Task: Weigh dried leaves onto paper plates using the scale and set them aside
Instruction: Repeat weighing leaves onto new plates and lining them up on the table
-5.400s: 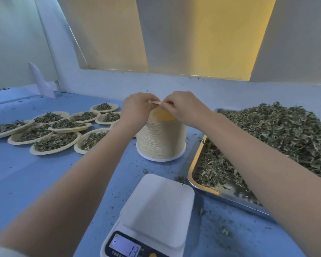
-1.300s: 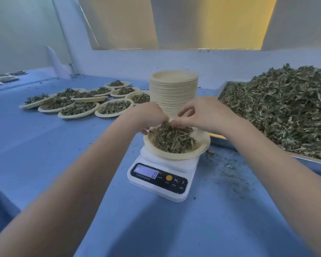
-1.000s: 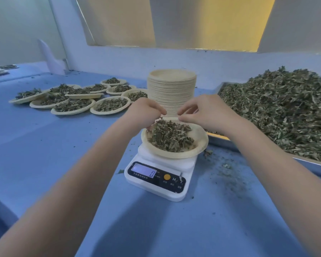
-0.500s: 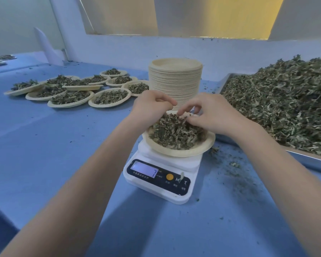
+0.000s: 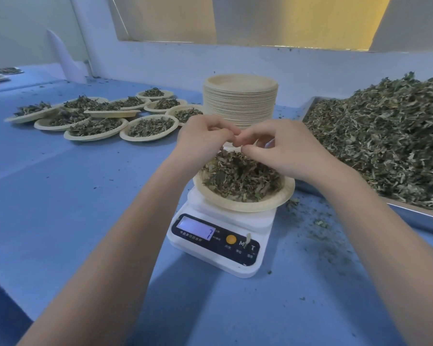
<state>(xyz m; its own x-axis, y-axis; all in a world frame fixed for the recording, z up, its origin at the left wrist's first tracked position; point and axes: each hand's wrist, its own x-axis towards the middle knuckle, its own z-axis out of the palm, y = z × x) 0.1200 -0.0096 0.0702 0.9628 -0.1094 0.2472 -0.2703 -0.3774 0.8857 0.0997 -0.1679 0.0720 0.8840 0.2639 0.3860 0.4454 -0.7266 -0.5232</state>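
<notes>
A white scale (image 5: pixel 211 248) stands at mid-table, its display showing 7. On it sits a paper plate (image 5: pixel 248 208) heaped with dried leaves (image 5: pixel 238 178). Both of my hands hover over the plate's far side, fingertips nearly touching each other. My left hand (image 5: pixel 203 138) is curled shut just above the pile, with nothing visible in it. My right hand (image 5: pixel 285 149) pinches thumb and forefinger into the top of the leaf pile.
A tall stack of empty paper plates (image 5: pixel 240 101) stands right behind the scale. A metal tray (image 5: pixel 415 219) piled high with loose leaves (image 5: pixel 385 136) fills the right side. Several filled plates (image 5: pixel 148 126) lie at the back left. Leaf crumbs litter the blue table beside the scale.
The empty scale now carries a leaf-filled plate. In the last half second both hands have lifted slightly out of the pile and drawn their fingertips together.
</notes>
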